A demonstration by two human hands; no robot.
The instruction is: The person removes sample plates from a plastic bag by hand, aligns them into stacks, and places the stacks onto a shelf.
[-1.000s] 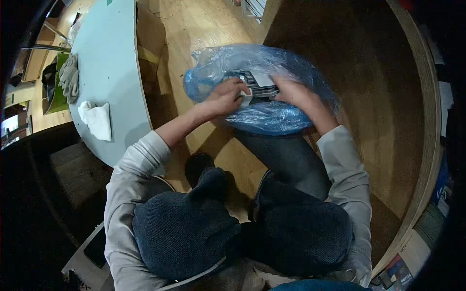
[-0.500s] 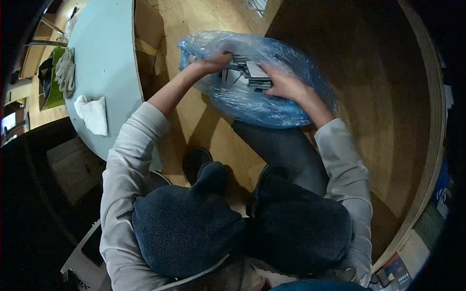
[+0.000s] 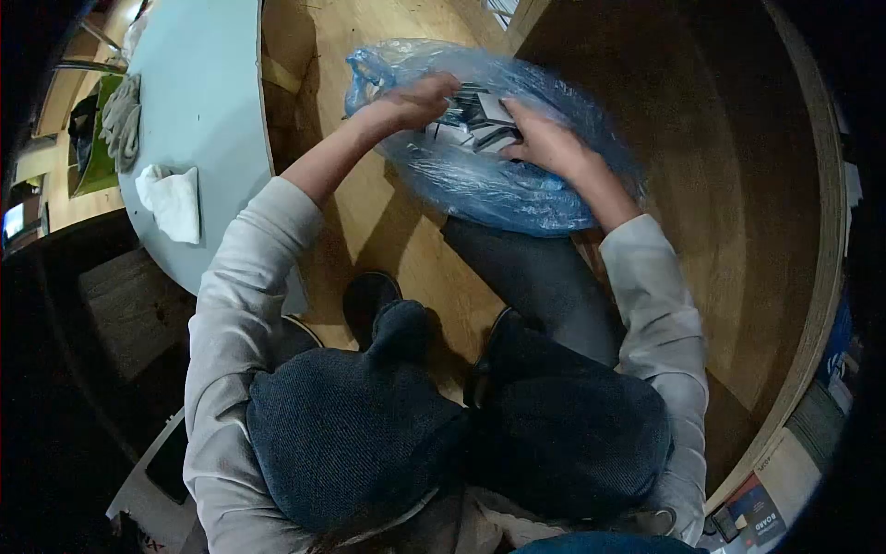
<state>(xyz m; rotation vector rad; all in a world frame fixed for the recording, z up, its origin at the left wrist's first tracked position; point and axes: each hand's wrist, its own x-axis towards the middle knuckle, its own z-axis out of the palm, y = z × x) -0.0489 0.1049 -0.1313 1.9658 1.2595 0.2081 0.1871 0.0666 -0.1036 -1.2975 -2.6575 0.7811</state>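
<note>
An open blue plastic bag [image 3: 503, 196] holds several flat, thin rectangular pieces, dark and white, in uneven stacks; their exact kind is unclear. My right hand [image 3: 551, 146] reaches in from the right, its thumb and fingers closed around a small stack of flat pieces [image 3: 496, 109] with a white top. At the left side of the opening, my left hand [image 3: 417, 102] has its fingers curled together beside the pieces; whatever lies under the fingertips is hidden. White pieces [image 3: 450, 136] rest lower in the bag between both hands.
A pale blue tabletop [image 3: 208, 102] on the left carries a folded white cloth [image 3: 173, 203]. Grey gloves [image 3: 122, 120] hang over a green box [image 3: 97, 148]. A wooden panel [image 3: 729, 185] stands on the right. My knees [image 3: 351, 434] are below the bag.
Both hands and the bag sit slightly higher in view. The flat pieces have shifted and tilted apart, with the white-topped stack now leaning. My left hand has moved a little rightward.
</note>
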